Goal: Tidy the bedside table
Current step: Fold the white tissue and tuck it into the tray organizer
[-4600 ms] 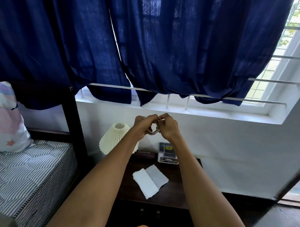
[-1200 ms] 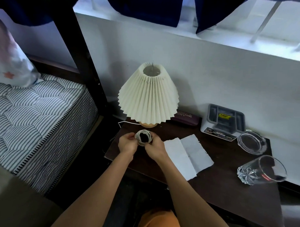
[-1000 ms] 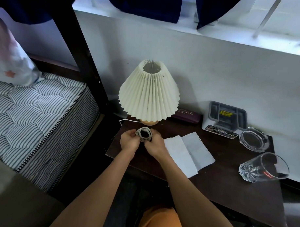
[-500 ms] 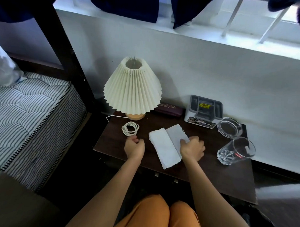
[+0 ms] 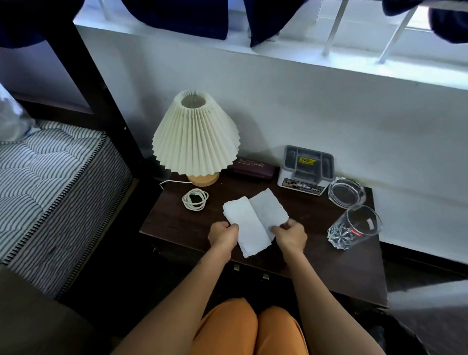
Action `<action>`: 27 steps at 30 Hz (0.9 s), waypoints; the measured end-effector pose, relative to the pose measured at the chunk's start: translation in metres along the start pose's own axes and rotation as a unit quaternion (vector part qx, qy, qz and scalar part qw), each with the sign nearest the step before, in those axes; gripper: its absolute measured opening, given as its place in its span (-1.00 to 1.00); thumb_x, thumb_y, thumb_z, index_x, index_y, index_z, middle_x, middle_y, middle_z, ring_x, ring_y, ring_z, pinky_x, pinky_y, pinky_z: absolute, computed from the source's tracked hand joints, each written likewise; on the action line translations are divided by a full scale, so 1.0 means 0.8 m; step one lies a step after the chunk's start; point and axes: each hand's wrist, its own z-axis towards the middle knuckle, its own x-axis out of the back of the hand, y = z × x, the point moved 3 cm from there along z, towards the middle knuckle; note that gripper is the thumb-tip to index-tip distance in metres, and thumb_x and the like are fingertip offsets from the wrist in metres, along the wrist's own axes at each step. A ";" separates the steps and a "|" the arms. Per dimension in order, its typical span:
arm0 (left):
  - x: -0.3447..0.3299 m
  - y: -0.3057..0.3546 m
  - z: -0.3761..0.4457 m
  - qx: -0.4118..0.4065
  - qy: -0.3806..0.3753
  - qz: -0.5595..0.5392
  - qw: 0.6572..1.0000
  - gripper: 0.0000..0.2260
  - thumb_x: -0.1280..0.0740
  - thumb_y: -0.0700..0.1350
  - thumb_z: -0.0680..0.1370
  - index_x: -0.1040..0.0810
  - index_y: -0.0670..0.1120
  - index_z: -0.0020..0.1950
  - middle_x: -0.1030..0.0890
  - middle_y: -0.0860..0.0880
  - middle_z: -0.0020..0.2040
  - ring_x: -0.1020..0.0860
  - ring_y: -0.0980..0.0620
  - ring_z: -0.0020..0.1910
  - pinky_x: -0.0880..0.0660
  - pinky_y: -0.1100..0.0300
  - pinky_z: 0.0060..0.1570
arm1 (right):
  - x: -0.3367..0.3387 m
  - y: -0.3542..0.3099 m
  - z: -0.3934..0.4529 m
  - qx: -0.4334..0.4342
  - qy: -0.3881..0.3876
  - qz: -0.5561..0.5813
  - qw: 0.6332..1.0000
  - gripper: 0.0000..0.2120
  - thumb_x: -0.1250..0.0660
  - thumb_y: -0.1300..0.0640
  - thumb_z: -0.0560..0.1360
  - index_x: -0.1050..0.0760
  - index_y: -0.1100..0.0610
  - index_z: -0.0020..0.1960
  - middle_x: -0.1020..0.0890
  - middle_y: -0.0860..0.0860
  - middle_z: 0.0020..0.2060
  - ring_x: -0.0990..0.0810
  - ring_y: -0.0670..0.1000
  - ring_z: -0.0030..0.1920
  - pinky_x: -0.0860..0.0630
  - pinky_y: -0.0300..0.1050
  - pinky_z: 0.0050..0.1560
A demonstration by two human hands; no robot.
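A white paper napkin [image 5: 252, 220], half unfolded, lies in the middle of the dark wooden bedside table [image 5: 180, 228]. My left hand [image 5: 223, 235] pinches its left edge and my right hand [image 5: 290, 236] pinches its right edge. A coiled white lamp cord [image 5: 195, 199] rests on the table to the left, in front of the pleated cream lamp [image 5: 195, 140]. Neither hand touches the cord.
A dark glasses case [image 5: 250, 168] and a grey organiser box [image 5: 306, 169] stand along the wall. A glass ashtray [image 5: 346, 192] and a drinking glass [image 5: 354, 226] sit at the right. A striped mattress [image 5: 41, 186] and dark bed post [image 5: 98, 87] lie left.
The coiled cord has left my hands and now lies by the lamp. Both hands moved right onto the napkin and took hold of its edges.
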 end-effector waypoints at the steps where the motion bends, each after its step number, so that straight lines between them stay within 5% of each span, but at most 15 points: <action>1: -0.001 0.000 -0.002 -0.003 -0.003 0.005 1.000 -0.67 -0.29 -0.19 0.46 -0.52 -0.24 0.21 -0.57 -0.21 0.16 -0.57 -0.12 0.07 -0.56 -0.01 0.13 | -0.002 -0.001 -0.003 0.027 -0.008 0.004 1.000 -0.93 -0.38 0.26 0.37 -0.55 0.21 -0.15 -0.61 0.06 -0.22 -0.59 0.13 -0.08 -0.40 -0.15 -0.15; 7: -0.005 0.001 -0.008 -0.006 0.004 -0.005 1.000 -0.71 -0.26 -0.20 0.47 -0.54 -0.20 0.17 -0.60 -0.16 0.09 -0.58 -0.10 0.03 -0.57 -0.01 0.11 | -0.020 0.006 -0.028 0.188 -0.029 -0.057 0.980 -0.72 -0.27 0.39 0.31 -0.65 0.07 -0.27 -0.64 -0.03 -0.04 -0.58 -0.02 -0.04 -0.45 -0.18 -0.11; 11: -0.005 0.003 -0.015 -0.004 0.010 -0.030 0.999 -0.84 -0.23 -0.17 0.49 -0.52 -0.10 -0.27 -0.62 -0.16 -0.08 -0.60 -0.12 -0.08 -0.59 -0.04 0.08 | -0.030 0.019 -0.038 0.265 -0.037 -0.178 0.947 -0.75 -0.30 0.38 0.33 -0.67 0.09 -0.27 -0.65 -0.04 0.04 -0.49 0.04 0.12 -0.42 -0.11 0.05; 16: -0.007 0.000 -0.015 -0.004 0.009 -0.043 0.999 -0.79 -0.22 -0.16 0.49 -0.49 -0.10 -0.35 -0.67 -0.21 -0.05 -0.65 -0.19 -0.04 -0.60 -0.09 0.04 | -0.034 0.025 -0.051 0.335 -0.019 -0.317 0.887 -0.82 -0.29 0.30 0.37 -0.63 0.10 -0.21 -0.69 -0.07 -0.05 -0.50 0.07 0.07 -0.27 -0.14 -0.08; 19: -0.007 -0.001 -0.014 -0.002 0.006 -0.030 1.000 -0.85 -0.25 -0.17 0.48 -0.54 -0.14 -0.26 -0.66 -0.20 -0.03 -0.64 -0.18 -0.04 -0.60 -0.07 0.05 | -0.033 0.023 -0.054 0.325 0.008 -0.308 0.894 -0.84 -0.27 0.26 0.36 -0.61 0.13 -0.16 -0.68 0.00 -0.13 -0.53 0.09 0.01 -0.33 -0.08 -0.04; 22: -0.006 -0.003 -0.008 0.010 0.009 -0.013 1.000 -0.76 -0.29 -0.17 0.46 -0.59 -0.22 0.08 -0.63 -0.19 0.09 -0.61 -0.16 0.03 -0.59 -0.02 0.08 | -0.030 0.013 -0.052 0.290 0.044 -0.234 0.927 -0.83 -0.26 0.22 0.41 -0.54 0.15 -0.02 -0.63 0.05 -0.07 -0.50 0.10 0.03 -0.42 -0.04 0.00; 27: -0.006 -0.002 -0.003 0.013 0.007 0.023 1.000 -0.68 -0.29 -0.20 0.46 -0.54 -0.24 0.20 -0.60 -0.21 0.16 -0.59 -0.17 0.10 -0.57 0.02 0.10 | -0.041 -0.001 -0.035 0.204 -0.017 -0.224 0.953 -0.66 -0.26 0.05 0.54 -0.36 0.21 0.23 -0.49 0.16 0.16 -0.42 0.16 0.20 -0.42 0.03 0.14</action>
